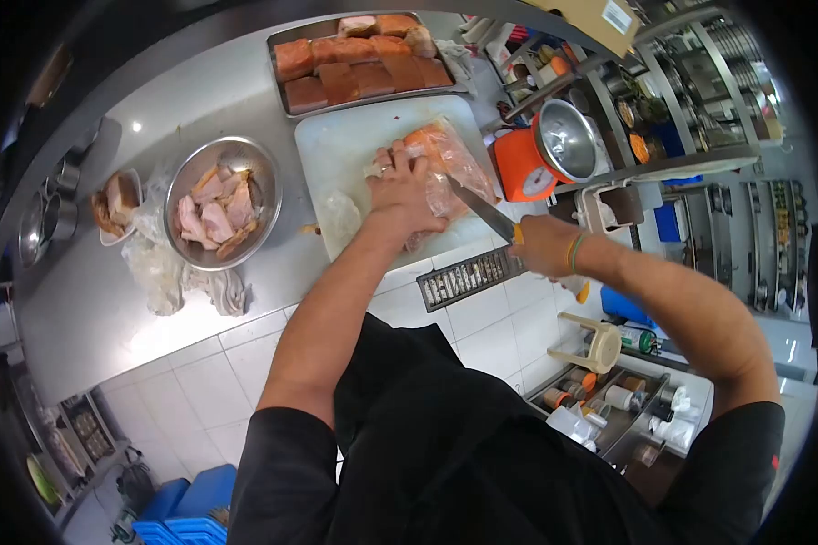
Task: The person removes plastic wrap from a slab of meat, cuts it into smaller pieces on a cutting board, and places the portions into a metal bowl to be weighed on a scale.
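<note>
Meanwhile, left hand [404,193] flat on wrapped meat [459,168], fingers spread.

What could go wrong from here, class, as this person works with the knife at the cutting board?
The knife in the right hand points toward the bare left hand, so a slip could cut it.

The meat is partly covered by loose, wrinkled plastic, which might slide or leave scraps in the food.

The metal bowl sits on the orange scale close beside the board; a stray elbow might knock it.
</note>
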Demonstrator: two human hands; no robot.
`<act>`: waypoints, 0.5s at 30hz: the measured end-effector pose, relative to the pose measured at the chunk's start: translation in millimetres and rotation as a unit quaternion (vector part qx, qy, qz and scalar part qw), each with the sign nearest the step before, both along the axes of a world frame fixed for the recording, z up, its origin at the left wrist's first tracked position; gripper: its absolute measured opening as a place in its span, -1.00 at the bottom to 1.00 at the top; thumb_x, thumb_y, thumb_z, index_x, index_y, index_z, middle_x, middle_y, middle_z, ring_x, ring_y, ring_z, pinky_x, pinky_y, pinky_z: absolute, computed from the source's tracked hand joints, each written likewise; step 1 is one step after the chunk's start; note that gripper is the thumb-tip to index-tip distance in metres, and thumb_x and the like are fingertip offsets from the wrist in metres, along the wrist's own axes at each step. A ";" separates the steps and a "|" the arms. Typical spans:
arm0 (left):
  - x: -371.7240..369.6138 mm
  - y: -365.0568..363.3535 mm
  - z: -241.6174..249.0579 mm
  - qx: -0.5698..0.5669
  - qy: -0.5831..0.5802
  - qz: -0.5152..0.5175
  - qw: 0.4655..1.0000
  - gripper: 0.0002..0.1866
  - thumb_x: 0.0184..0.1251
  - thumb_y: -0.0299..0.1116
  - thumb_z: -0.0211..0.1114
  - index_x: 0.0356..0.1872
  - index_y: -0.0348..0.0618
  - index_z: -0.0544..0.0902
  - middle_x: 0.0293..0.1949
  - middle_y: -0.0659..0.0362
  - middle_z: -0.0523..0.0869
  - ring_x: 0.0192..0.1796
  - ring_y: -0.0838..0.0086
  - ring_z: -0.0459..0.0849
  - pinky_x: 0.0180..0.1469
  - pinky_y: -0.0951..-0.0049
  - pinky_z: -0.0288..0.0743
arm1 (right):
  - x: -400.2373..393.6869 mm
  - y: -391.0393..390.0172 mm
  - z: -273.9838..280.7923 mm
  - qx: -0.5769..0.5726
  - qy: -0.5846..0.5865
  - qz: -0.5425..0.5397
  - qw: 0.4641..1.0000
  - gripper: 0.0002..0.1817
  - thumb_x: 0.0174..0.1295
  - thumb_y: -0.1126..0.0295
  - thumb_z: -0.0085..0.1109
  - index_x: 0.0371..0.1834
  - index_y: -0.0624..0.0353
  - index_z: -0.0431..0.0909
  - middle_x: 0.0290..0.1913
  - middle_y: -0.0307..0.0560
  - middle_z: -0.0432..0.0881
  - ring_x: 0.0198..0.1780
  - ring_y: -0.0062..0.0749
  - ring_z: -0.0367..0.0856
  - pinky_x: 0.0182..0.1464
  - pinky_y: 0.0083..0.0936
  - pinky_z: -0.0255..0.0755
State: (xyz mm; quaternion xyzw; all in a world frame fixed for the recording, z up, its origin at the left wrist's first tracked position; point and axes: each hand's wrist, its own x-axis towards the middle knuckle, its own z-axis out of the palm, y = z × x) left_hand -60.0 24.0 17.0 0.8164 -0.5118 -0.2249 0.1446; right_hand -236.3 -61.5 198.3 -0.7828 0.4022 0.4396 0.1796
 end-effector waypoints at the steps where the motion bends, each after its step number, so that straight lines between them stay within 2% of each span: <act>1: -0.4 -0.7 3.2 0.017 -0.004 -0.004 1.000 0.31 -0.32 0.27 0.74 0.59 0.03 0.32 0.72 -0.22 -0.06 0.71 -0.31 0.01 0.48 -0.34 0.38 | -18.3 -7.5 -31.1 -0.025 -0.039 0.062 0.997 -0.53 0.53 0.18 0.18 0.01 0.55 0.59 -0.18 0.38 0.78 -0.19 0.10 0.86 -0.08 -0.08 0.73; 3: -5.0 3.8 6.5 0.031 -0.009 -0.010 0.999 0.32 -0.31 0.28 0.73 0.61 0.05 0.31 0.72 -0.21 -0.07 0.72 -0.30 0.01 0.48 -0.35 0.38 | -65.9 -21.8 -96.3 -0.077 -0.119 0.180 0.973 -0.51 0.53 0.18 0.17 0.06 0.58 0.55 -0.05 0.51 0.75 0.00 0.22 0.84 0.06 -0.02 0.70; 4: -2.5 3.0 8.1 0.021 -0.015 -0.005 1.000 0.31 -0.32 0.27 0.74 0.60 0.06 0.33 0.72 -0.20 -0.05 0.72 -0.28 0.03 0.47 -0.39 0.37 | -60.4 -1.8 -97.1 -0.087 -0.099 0.051 0.990 -0.49 0.52 0.19 0.17 0.13 0.58 0.51 0.07 0.60 0.70 0.19 0.33 0.74 0.20 0.03 0.62; 7: -9.6 1.6 2.6 0.027 -0.043 0.009 0.999 0.33 -0.31 0.31 0.72 0.62 0.10 0.30 0.73 -0.18 -0.04 0.73 -0.25 0.04 0.48 -0.42 0.34 | -68.8 17.3 -105.5 -0.106 -0.151 -0.004 0.983 -0.46 0.51 0.17 0.20 0.19 0.57 0.47 0.01 0.55 0.72 0.16 0.34 0.74 0.23 0.05 0.60; 9: -13.2 -2.8 2.1 0.041 -0.053 0.008 0.998 0.35 -0.29 0.36 0.70 0.65 0.12 0.27 0.74 -0.15 -0.06 0.73 -0.25 0.03 0.50 -0.41 0.32 | -63.4 17.9 -94.6 -0.098 -0.136 0.021 0.986 -0.47 0.52 0.16 0.20 0.17 0.55 0.50 0.01 0.50 0.74 0.15 0.32 0.75 0.23 0.05 0.60; 11: -3.9 -8.3 8.3 0.052 -0.050 0.007 0.997 0.38 -0.28 0.40 0.68 0.67 0.13 0.25 0.75 -0.13 -0.09 0.74 -0.24 0.01 0.52 -0.41 0.29 | -56.0 13.0 -70.3 -0.093 -0.131 0.059 0.985 -0.49 0.53 0.15 0.20 0.13 0.54 0.54 0.00 0.45 0.76 0.13 0.30 0.76 0.21 0.03 0.61; 13: -3.2 -6.9 12.0 0.065 -0.048 -0.016 0.997 0.36 -0.27 0.35 0.69 0.66 0.11 0.23 0.75 -0.15 -0.10 0.74 -0.24 -0.01 0.54 -0.34 0.31 | -52.8 14.6 -45.1 -0.075 -0.125 0.102 0.984 -0.51 0.52 0.15 0.20 0.09 0.52 0.58 -0.03 0.40 0.77 0.11 0.28 0.77 0.16 0.01 0.64; 14: -3.7 -6.7 13.3 0.072 -0.044 -0.029 0.996 0.36 -0.26 0.33 0.70 0.66 0.10 0.23 0.75 -0.16 -0.11 0.74 -0.24 -0.03 0.54 -0.31 0.31 | -50.2 15.0 -28.4 -0.058 -0.077 0.072 0.993 -0.57 0.53 0.19 0.17 0.00 0.48 0.65 -0.01 0.36 0.77 0.10 0.17 0.80 0.14 -0.01 0.65; 15: -4.0 -6.3 15.3 0.072 -0.043 -0.028 0.996 0.35 -0.26 0.32 0.70 0.65 0.09 0.23 0.75 -0.17 -0.10 0.74 -0.24 -0.02 0.55 -0.30 0.32 | -46.7 20.5 -2.8 -0.033 -0.040 0.058 0.997 -0.57 0.53 0.19 0.16 -0.01 0.48 0.65 -0.02 0.35 0.77 0.06 0.11 0.82 0.11 -0.03 0.67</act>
